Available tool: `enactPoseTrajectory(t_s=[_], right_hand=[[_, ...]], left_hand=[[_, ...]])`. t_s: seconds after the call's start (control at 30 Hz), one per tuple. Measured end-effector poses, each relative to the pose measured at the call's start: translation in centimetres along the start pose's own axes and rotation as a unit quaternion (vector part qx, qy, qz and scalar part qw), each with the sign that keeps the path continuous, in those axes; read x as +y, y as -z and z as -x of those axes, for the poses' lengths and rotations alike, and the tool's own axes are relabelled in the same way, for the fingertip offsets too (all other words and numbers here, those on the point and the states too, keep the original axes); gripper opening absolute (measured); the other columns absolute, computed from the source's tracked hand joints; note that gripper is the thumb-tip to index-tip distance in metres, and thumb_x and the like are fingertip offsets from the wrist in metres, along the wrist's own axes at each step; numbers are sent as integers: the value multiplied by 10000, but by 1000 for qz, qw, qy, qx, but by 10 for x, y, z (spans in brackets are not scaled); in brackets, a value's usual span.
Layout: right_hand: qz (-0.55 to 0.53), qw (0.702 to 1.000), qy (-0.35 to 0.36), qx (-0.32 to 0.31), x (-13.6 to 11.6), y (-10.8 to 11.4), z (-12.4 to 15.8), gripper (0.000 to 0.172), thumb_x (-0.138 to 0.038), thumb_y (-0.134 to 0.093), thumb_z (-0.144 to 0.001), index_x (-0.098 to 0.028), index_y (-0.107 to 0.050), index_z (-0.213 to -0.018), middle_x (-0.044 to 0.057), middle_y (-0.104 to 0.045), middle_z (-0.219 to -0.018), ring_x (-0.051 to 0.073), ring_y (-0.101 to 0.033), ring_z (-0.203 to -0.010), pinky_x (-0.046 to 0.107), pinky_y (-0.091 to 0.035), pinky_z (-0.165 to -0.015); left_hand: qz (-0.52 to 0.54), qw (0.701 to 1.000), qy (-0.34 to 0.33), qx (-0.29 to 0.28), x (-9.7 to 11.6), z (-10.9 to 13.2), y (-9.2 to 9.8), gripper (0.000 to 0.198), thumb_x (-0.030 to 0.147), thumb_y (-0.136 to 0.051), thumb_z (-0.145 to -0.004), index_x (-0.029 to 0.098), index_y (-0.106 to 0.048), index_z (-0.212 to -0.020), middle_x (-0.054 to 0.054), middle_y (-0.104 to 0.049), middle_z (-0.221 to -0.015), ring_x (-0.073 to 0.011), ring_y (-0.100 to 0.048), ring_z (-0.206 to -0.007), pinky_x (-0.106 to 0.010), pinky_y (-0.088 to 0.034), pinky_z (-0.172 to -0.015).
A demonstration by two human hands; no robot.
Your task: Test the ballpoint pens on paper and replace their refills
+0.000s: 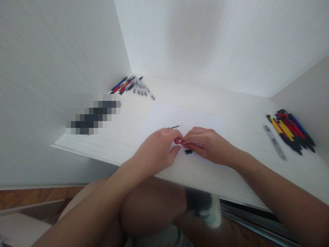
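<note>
Over a white sheet of paper (205, 118), my left hand (161, 147) and my right hand (209, 142) meet at the fingertips. Both are closed in a pinch, and whatever lies between the fingers is too small and hidden to name. A thin black stick like a pen refill (174, 127) lies on the paper just beyond my left hand, partly covered by it. Below my right fingertips rests a short black piece with a yellowish end (188, 151), apparently a small pen part.
Several coloured and clear pens (140, 85) lie at the back left corner. At the right, a clear pen (275, 142) lies beside a pile of yellow, red, black and blue pens (293, 130). A pixelated dark patch covers the left. White walls enclose the desk (244, 99).
</note>
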State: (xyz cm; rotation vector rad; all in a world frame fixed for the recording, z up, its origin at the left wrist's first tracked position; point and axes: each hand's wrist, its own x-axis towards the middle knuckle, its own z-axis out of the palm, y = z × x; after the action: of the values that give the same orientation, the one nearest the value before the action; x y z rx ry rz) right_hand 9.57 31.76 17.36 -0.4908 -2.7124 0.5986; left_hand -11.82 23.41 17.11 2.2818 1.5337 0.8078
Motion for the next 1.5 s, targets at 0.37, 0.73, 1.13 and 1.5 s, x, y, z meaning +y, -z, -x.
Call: enactPoseTrajectory(t_s=[0.37,0.73,1.13,1.5], right_hand=[[42,999,-23,-3,-3,0,0,120,-124,-633,-979,-137,-751,-991,75,-734,-942,199,-655,-880,325,-509,-795],[49,998,-40,-5,0,1,2,109,-139,-597,-986,-170,-702,-987,64,-710,-946,193,-623,-889,325,-484,-807],[58,997,-48,-11,-4,-2,1,117,-100,-566,-982,-143,-673,-1004,94,-700,-977,225,-608,-943,362,-494,-843],[83,990,-113,-20,-5,-4,2,222,-74,-486,-996,-158,-635,-1137,108,-684,-1073,253,-602,-1023,409,-496,-913]], left_hand=[[4,999,33,8,-2,0,-14,161,116,-557,-917,204,-665,-999,-46,-739,-974,-242,-687,-926,-391,-547,-841],[3,999,42,3,2,0,-11,211,113,-537,-947,188,-678,-1086,-65,-753,-1014,-238,-699,-964,-407,-564,-898],[0,999,46,8,4,-2,-10,205,101,-495,-971,175,-651,-1083,-73,-741,-996,-236,-701,-959,-400,-558,-888],[4,999,48,6,7,-1,-10,222,103,-481,-978,181,-630,-1123,-77,-742,-1041,-242,-700,-997,-401,-560,-895]])
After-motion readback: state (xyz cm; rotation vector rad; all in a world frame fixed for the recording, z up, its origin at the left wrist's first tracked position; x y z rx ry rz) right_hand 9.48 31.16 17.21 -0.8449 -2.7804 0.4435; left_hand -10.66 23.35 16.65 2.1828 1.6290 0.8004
